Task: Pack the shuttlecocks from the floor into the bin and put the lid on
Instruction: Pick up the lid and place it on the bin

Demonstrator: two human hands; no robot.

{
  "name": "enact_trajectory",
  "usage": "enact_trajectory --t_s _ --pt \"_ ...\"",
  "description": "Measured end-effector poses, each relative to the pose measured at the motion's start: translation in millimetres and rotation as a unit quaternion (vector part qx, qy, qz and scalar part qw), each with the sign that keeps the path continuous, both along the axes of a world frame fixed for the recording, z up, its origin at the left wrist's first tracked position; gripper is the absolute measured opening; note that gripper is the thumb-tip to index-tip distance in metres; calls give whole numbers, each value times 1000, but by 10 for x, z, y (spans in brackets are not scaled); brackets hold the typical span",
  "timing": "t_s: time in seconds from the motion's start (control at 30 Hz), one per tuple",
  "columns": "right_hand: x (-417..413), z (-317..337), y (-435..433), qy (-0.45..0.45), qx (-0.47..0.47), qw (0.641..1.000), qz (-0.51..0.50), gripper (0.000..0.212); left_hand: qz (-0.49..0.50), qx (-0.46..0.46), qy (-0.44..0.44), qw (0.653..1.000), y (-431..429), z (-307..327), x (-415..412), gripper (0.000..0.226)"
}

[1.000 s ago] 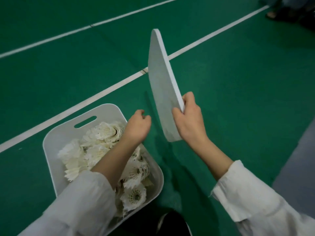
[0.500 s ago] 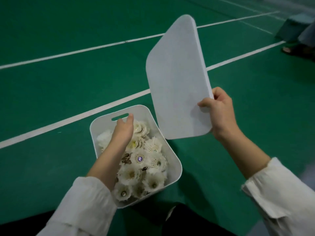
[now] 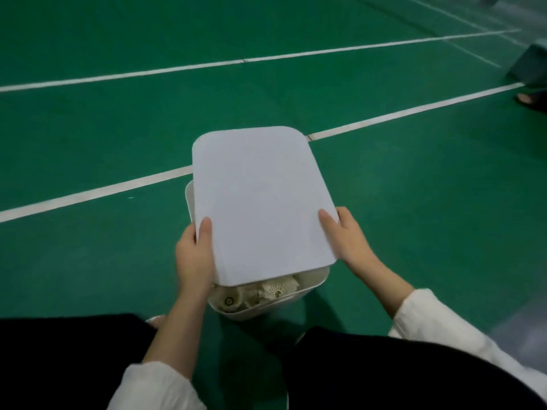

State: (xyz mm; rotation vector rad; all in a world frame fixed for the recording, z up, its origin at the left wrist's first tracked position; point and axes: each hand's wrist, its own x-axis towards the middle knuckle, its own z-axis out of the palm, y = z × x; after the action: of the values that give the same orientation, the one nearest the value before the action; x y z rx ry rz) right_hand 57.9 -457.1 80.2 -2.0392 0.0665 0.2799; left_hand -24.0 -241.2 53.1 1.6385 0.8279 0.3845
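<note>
Holding the lid (image 3: 260, 199) over the bin (image 3: 321, 280), I have both grips clamped on it. The left grip (image 3: 194, 255) takes the long edge at the bin's left side and the right grip (image 3: 347, 238) takes the opposite edge. Each thumb lies flat on top, and the fingers beneath are hidden. The lid sits skewed across the bin, overhanging its far end, while the bin's near end stays uncovered and shows the shuttlecocks (image 3: 278, 288) heaped close to the rim. The bin itself stands on the green floor (image 3: 88, 143) just ahead of my knees. I judge the lid to be a light, stiff, smooth plastic sheet. It looks easy to steer by its edges but likely to slide if pinched loosely, so two-sided holds near the closer corners suit it. The feathered shuttlecocks look fragile, and a lid pressed down hard could crush those riding high. My forearms reach forward on either side of the bin, wrists about level and thumbs pointing away from me.
</note>
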Motion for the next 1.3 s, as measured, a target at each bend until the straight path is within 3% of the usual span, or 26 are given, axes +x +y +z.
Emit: enact_trajectory --t_s 0.13,0.33,0.63,0.8,0.93,1.13,1.3 --pt "-109 -321 46 -4 -86 994 65 37 26 16 27 999 6 -334 -281 34" --pt "-146 -600 -26 31 -92 993 68 42 46 24 58 997 -186 -555 -361 33" --pt "-21 -745 33 55 -23 998 35 32 28 7 57 998 -157 -703 -303 34" --pt "381 -747 127 113 48 989 80 31 -2 -100 45 994 118 -633 37 34" --pt "965 -732 425 152 66 977 131 37 -6 -92 58 994 537 -503 675 39" --pt "1700 -814 918 136 85 981 112 32 -44 -57 70 995 1009 -491 1337 38" --pt "1901 -890 1039 119 80 983 110 30 -5 -99 47 994 988 -593 1366 34"
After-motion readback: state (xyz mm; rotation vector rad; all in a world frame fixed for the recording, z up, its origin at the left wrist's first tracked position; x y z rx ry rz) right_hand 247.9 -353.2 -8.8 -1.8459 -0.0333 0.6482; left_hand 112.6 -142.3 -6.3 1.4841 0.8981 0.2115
